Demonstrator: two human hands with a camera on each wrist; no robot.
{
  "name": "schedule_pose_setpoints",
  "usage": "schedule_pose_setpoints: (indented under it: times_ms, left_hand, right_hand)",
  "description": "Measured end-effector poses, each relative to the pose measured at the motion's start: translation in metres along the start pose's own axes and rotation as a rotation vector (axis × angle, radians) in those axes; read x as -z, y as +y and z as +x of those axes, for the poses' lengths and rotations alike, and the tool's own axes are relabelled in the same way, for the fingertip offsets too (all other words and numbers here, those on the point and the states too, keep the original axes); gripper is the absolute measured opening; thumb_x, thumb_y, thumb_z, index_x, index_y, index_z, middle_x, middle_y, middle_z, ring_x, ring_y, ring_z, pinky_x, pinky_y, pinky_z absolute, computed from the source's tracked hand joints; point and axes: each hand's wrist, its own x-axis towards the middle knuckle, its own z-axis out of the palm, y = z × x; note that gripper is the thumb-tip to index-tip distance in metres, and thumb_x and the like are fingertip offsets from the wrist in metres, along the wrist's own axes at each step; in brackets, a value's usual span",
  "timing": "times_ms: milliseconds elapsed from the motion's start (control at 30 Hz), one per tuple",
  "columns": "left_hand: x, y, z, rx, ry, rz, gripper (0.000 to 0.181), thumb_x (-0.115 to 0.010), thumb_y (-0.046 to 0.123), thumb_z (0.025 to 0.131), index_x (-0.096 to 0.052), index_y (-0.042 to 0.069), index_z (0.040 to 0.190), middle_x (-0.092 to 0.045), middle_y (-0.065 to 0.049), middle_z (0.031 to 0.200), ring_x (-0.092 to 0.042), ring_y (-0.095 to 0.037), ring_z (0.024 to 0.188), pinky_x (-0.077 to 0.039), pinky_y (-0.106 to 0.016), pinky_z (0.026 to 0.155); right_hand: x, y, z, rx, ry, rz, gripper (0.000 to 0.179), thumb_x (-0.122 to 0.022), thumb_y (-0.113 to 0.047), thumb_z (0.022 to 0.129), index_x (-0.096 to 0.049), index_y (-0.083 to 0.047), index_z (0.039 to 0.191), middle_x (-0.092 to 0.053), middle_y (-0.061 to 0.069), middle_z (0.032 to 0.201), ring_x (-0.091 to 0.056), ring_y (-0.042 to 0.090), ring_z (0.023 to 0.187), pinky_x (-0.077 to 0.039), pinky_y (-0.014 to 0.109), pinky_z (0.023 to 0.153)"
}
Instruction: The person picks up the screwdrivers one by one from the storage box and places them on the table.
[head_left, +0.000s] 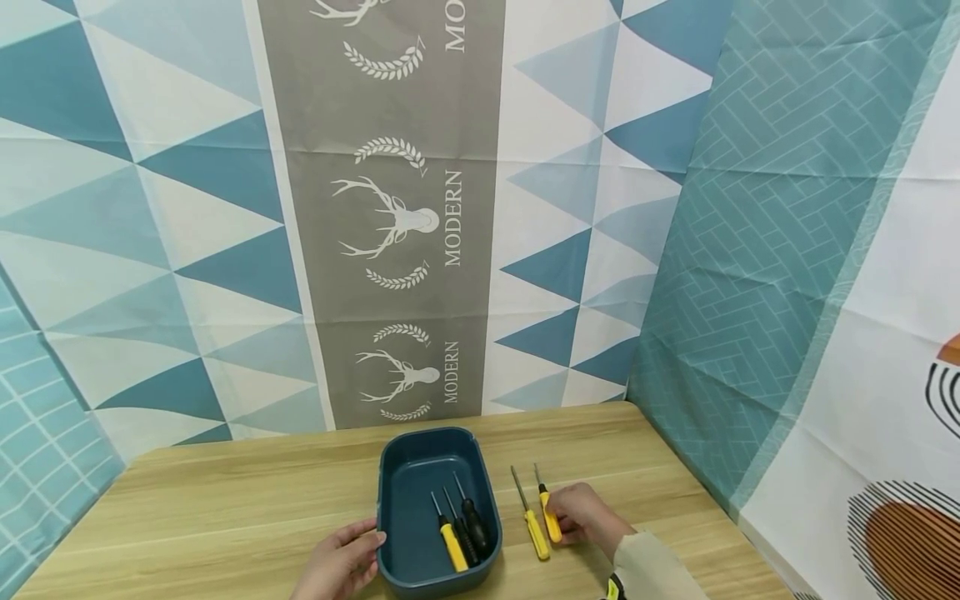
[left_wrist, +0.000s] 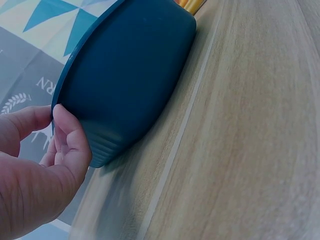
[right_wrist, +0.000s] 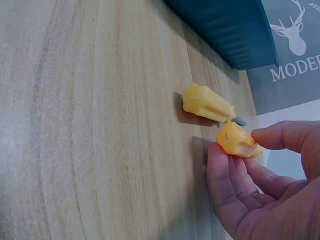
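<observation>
A dark blue plastic tray [head_left: 397, 533] stands on the wooden table. Inside, toward its right side, lie a screwdriver with a yellow handle [head_left: 453, 547] and two black-handled screwdrivers [head_left: 476, 527]. My left hand [head_left: 343, 560] pinches the tray's left rim between thumb and fingers, closely seen in the left wrist view. To the right of the tray, my right hand [head_left: 583, 515] grips an orange-yellow screwdriver [right_wrist: 235, 140] by its handle, with the shaft pointing away from me. Another yellow screwdriver [head_left: 537, 533] lies on the table between that hand and the tray.
The wooden table [head_left: 225, 517] extends to both sides of the tray. Behind it hangs a patterned cloth [head_left: 405, 292] with deer heads and triangles. A teal cloth [head_left: 750, 250] borders the table's right edge.
</observation>
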Motion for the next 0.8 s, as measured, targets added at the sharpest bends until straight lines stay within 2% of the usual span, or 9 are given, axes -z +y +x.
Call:
schedule_pose_setpoints:
  times_ms: [267,533,800]
  left_hand:
    - [-0.0005,0.0001,-0.0005,0.002,0.004,-0.008,0.065,-0.065,0.019,0.088,-0.035,-0.013,0.135,-0.063,-0.004,0.085,-0.060,-0.012,0.073,-0.052,-0.025,0.068]
    - [-0.0011,-0.0003,-0.0008,-0.001,0.017,-0.007,0.064,-0.066,0.019,0.087,-0.036,-0.013,0.134,-0.063,-0.004,0.084,-0.060,-0.012,0.072,-0.052,-0.025,0.067]
    - [-0.0007,0.0007,-0.0015,0.001,-0.003,-0.014,0.064,-0.064,0.019,0.088,-0.034,-0.013,0.135,-0.064,-0.004,0.084,-0.060,-0.012,0.074,-0.052,-0.025,0.068]
  right_hand:
    - [-0.0007,-0.0010,-0.0008,-0.012,0.001,-0.036,0.019,-0.057,-0.006,0.080,-0.060,0.004,0.096,-0.056,0.008,0.078,-0.056,0.015,0.064,-0.055,0.026,0.058]
    - [-0.0021,-0.0015,-0.0027,0.010,0.013,-0.023,0.015,-0.056,-0.003,0.078,-0.060,0.003,0.091,-0.054,0.005,0.073,-0.055,0.013,0.060,-0.054,0.025,0.055]
    - [-0.0020,-0.0012,-0.0031,0.019,0.039,-0.024,0.015,-0.056,-0.001,0.078,-0.061,0.004,0.091,-0.053,0.004,0.072,-0.054,0.013,0.059,-0.054,0.025,0.054]
